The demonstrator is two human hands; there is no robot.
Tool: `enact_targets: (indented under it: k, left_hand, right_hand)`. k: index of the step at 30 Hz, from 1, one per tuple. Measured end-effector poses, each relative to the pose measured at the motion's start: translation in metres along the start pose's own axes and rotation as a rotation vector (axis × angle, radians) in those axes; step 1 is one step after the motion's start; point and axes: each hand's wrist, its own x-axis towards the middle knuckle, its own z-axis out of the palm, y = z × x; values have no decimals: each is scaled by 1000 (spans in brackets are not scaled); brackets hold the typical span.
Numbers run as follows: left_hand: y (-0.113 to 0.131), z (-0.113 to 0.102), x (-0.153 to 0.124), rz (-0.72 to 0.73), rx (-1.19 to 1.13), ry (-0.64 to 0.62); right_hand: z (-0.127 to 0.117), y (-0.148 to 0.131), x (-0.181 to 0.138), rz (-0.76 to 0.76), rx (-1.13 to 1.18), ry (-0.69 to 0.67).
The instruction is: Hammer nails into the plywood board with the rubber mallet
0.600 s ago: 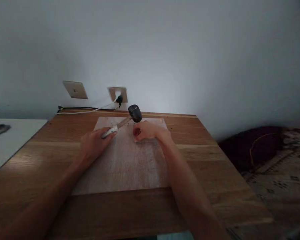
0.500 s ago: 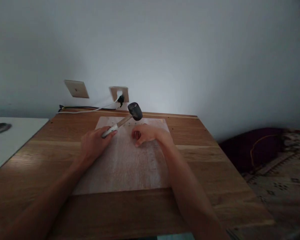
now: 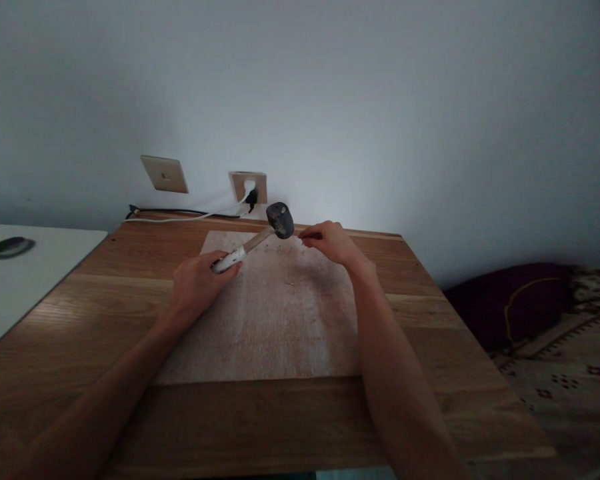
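Note:
My left hand (image 3: 200,279) is wrapped round the white-covered grip of a rubber mallet (image 3: 280,221), whose black head points up and to the right. Under it lies a pale wooden board (image 3: 260,333) on the table. Over the board's far right part, my right hand (image 3: 333,241) has its thumb and fingers pinched together; a tiny thing shows at the fingertips, too small to name. Several small bits, perhaps nails, dot the far edge of the board, and one small piece (image 3: 290,284) lies nearer its middle.
The wooden table (image 3: 130,273) meets the wall at the back. A socket (image 3: 236,187) with plugs, a wall plate (image 3: 164,173) and cables (image 3: 180,217) are there. At the left stands a white surface (image 3: 40,280) with a round dark object (image 3: 11,247). Patterned fabric (image 3: 570,380) lies at right.
My right hand has moved from mid-board to the far right and raised its pinched fingers. A small piece now shows on the board where it was. The left hand still holds the mallet.

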Motion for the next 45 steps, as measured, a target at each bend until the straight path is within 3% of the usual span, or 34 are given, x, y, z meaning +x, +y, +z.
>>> enact_targets:
  k: [3, 8, 17, 30, 37, 45]
  left_hand:
    - [1, -3, 1, -24, -10, -36]
    - [2, -3, 3, -42, -3, -47]
    - [-1, -2, 2, -15, -19, -53]
    - [6, -4, 3, -6, 27, -66]
    - [29, -5, 7, 88, 55, -45]
    - [43, -1, 3, 176, 135, -119]
  right_hand:
    - [3, 16, -1, 63, -10, 41]
    - [20, 26, 3, 117, -129, -24]
    - [21, 32, 5, 103, -191, -16]
    - [31, 27, 7, 208, -249, 8]
    - [-3, 22, -5, 173, -180, 29]
    - [-35, 21, -18, 238, -249, 101]
